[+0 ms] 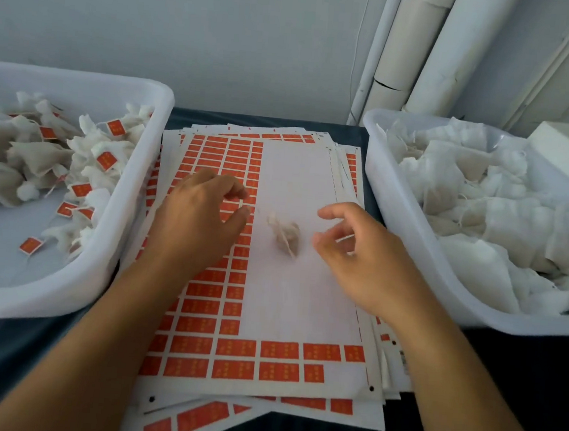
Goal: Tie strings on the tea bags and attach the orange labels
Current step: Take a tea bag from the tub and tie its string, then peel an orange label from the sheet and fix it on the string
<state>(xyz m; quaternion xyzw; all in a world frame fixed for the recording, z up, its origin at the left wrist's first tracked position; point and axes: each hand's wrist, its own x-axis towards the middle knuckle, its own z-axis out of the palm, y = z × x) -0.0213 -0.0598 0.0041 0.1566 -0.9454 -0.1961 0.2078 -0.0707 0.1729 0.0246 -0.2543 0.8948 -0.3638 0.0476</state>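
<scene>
A single small tea bag (285, 235) lies on the bare white part of the top label sheet (290, 295), between my two hands. My left hand (200, 218) hovers over the column of orange labels (239, 263) to the left of the bag. Its fingers are bent, with thumb and forefinger apart and nothing seen between them. My right hand (362, 256) is just right of the bag, its fingers loosely curled and spread, not touching the bag. No string shows clearly on the bag.
A white tub (127, 222) on the left holds several tea bags with orange labels on strings. On the right, another white tub (399, 225) is full of tea bags without labels. More label sheets are stacked underneath on a dark table. White tubes lean on the wall behind.
</scene>
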